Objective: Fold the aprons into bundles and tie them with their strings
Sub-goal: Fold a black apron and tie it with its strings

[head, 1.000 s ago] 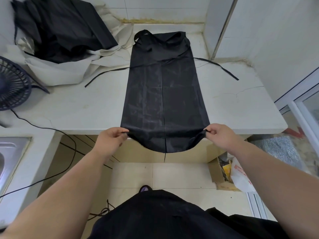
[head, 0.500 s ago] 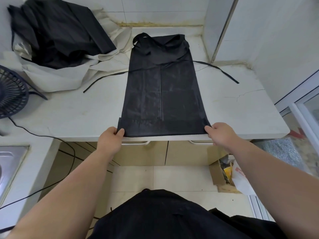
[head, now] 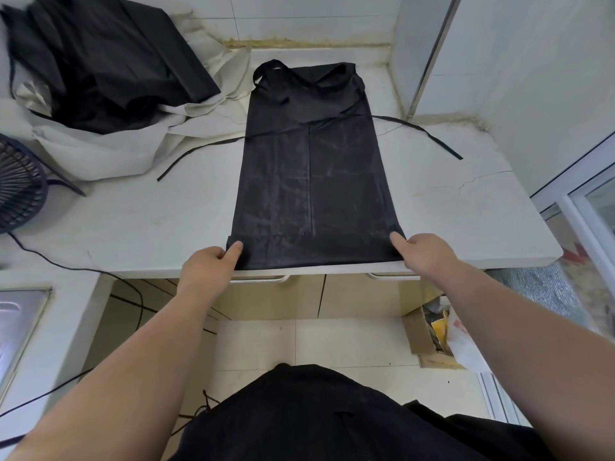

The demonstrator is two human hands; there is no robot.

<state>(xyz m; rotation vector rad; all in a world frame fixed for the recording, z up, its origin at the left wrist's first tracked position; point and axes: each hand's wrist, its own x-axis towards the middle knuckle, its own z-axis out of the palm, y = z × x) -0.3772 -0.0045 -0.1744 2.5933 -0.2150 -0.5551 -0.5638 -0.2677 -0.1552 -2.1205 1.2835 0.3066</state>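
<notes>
A black apron (head: 312, 181) lies lengthwise on the white counter (head: 139, 224), folded into a long narrow strip with its near end turned up into a short fold. Its neck loop is at the far end. One waist string (head: 199, 151) trails left and the other string (head: 422, 131) trails right. My left hand (head: 209, 264) pinches the near left corner of the fold. My right hand (head: 422, 252) pinches the near right corner.
A pile of black aprons (head: 100, 61) sits on a white bag (head: 100, 154) at the back left. A dark fan (head: 18, 188) stands at the left edge with its cable (head: 50, 261) running over the counter. A steel sink (head: 16, 321) is lower left. Walls close the back and right.
The apron's hanging bottom edge has been lifted onto the counter and folded over, so the near end now lies flat in a short fold. Both hands moved forward onto the counter edge.
</notes>
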